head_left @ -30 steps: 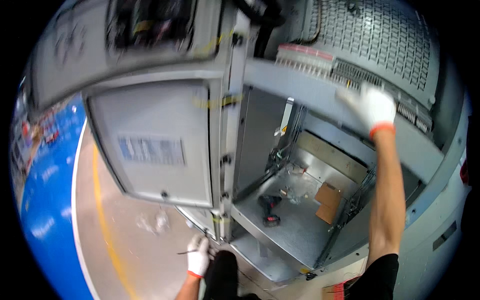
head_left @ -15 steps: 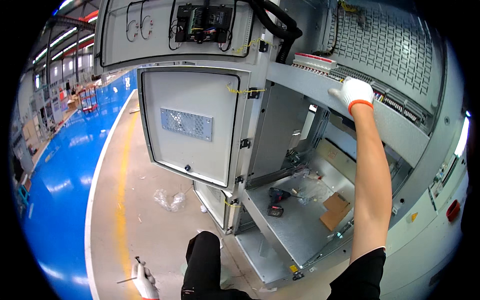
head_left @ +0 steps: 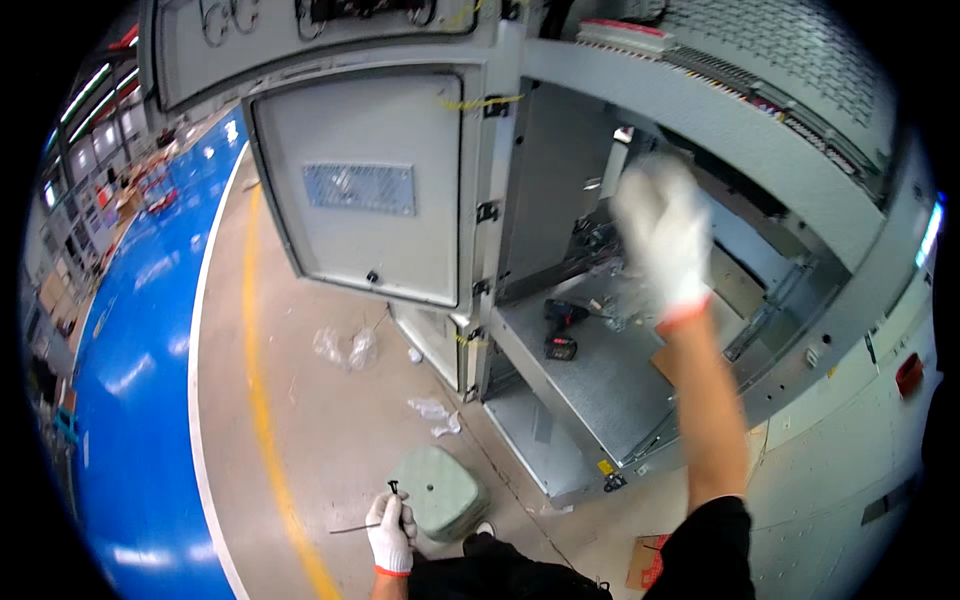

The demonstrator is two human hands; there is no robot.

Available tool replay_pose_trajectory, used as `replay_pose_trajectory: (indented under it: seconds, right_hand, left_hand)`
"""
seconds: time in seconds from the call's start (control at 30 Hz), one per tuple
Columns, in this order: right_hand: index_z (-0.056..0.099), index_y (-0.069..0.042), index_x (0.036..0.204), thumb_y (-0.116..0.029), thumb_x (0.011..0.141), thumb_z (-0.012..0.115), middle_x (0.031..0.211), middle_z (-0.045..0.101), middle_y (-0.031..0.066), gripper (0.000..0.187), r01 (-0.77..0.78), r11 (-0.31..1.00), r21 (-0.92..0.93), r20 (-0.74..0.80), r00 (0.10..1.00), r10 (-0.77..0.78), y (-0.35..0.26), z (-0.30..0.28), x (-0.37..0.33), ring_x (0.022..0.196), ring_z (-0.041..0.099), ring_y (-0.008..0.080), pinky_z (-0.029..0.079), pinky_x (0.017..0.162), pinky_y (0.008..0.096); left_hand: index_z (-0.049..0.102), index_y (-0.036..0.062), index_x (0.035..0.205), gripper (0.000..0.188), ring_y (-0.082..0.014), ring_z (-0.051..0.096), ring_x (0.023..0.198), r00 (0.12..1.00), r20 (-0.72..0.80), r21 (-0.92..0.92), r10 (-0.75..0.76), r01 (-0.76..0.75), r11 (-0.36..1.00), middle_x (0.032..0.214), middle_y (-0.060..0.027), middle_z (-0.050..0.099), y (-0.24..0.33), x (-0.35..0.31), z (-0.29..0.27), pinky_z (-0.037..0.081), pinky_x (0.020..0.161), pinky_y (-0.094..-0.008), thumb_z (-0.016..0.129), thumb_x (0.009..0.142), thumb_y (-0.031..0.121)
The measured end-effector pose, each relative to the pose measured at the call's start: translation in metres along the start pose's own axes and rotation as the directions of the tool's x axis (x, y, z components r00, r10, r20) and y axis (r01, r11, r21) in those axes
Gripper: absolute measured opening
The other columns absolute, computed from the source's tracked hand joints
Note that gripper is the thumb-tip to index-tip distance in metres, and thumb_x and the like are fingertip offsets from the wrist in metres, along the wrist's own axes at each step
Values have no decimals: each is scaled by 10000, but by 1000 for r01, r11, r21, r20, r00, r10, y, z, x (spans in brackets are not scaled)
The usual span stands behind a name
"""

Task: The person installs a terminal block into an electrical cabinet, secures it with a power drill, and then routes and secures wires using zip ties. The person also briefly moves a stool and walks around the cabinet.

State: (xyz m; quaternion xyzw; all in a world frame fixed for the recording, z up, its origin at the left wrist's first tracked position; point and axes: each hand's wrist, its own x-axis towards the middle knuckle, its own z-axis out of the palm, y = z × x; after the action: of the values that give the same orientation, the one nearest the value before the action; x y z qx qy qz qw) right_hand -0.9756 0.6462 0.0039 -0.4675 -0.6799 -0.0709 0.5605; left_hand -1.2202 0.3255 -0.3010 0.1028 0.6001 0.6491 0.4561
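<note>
My left hand [head_left: 391, 533], in a white glove with an orange cuff, is low in the view beside a green stool. Its fingers are closed on a thin dark rod [head_left: 352, 529] that sticks out to the left. A small black T-shaped piece [head_left: 394, 487] stands up from the same fingers. My right hand [head_left: 664, 235], gloved alike, is in front of the grey cabinet's opening, below its crossbeam [head_left: 690, 105]. Motion smears its fingers, so their hold is unclear. Behind the crossbeam runs a row of terminal blocks [head_left: 745, 90].
A cordless drill [head_left: 565, 318] lies on the cabinet's metal shelf [head_left: 600, 390]. An open door [head_left: 375, 230] juts out to the left. The green stool [head_left: 432, 490] stands near my feet, and clear plastic wrap [head_left: 347, 347] lies on the floor.
My right hand has left the crossbeam and terminal row, moving down and slightly left. My left hand has come up and right, still holding the rod. The view has tilted down, showing the stool.
</note>
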Motion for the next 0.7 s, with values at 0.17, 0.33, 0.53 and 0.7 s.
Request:
replay_pose_trajectory:
  seconds: [0.17, 0.33, 0.53, 0.7]
  right_hand:
    - [667, -40, 1078, -437, 968, 621, 987, 691, 180, 414, -149, 972, 179, 943, 307, -127, -4, -7, -321, 904, 672, 358, 542, 813, 462]
    - [757, -54, 1044, -389, 948, 673, 995, 753, 122, 359, -536, 844, -10, 999, -49, -19, -21, -50, -474, 932, 689, 250, 530, 881, 392]
    - [745, -75, 1045, -401, 948, 666, 997, 740, 162, 349, -445, 889, -109, 983, 86, 163, -2, -94, -469, 954, 694, 319, 533, 891, 435]
    - [681, -121, 1222, -530, 937, 611, 1166, 701, 215, 503, -152, 979, -136, 973, 168, 161, 95, -39, -493, 1086, 662, 385, 481, 1022, 462]
  left_hand:
    - [628, 41, 1019, 200, -89, 508, 493, 977, 214, 109, 15, -39, 993, 658, -15, 567, 49, 1, -13, 390, 427, -236, 542, 1015, 221]
    - [658, 62, 1052, 206, -48, 450, 537, 953, 303, 159, -16, -34, 987, 684, 38, 540, 15, 51, -62, 354, 475, -220, 540, 1053, 230]
    - [679, 93, 1183, 230, -39, 474, 545, 896, 408, 155, -174, 120, 981, 718, 37, 598, -50, 87, -59, 375, 472, -204, 557, 1045, 231]
    - [668, 69, 1089, 197, -80, 516, 533, 871, 418, 269, -258, 152, 951, 690, 4, 605, -126, 146, -64, 411, 471, -243, 554, 1026, 217]
